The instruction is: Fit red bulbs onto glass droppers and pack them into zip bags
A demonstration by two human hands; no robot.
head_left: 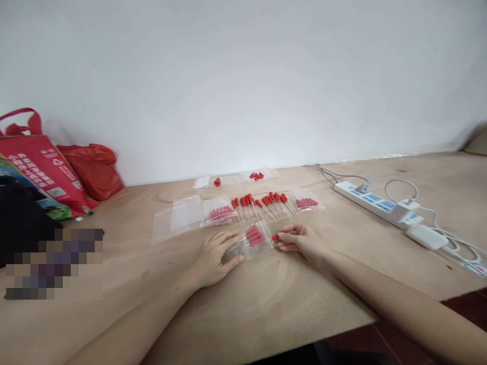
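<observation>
A clear zip bag (262, 249) holding several red-capped droppers lies flat at the near middle of the table. My left hand (218, 256) rests on its left end, fingers apart. At the bag's right edge, my right hand (299, 241) pinches a single red-capped dropper (275, 237) between thumb and fingers. Behind the hands, loose red-capped droppers lie in two fanned groups, a left group (248, 209) and a right group (279, 205). A filled bag (218, 212) sits left of them, another filled bag (308, 201) to their right.
Flat clear bags (178, 218) lie at the left; small red caps (256, 176) rest on bags near the wall. A white power strip (375, 204) with chargers and cables is on the right. Red bags (93, 172) and a dark cloth (26, 223) stand far left.
</observation>
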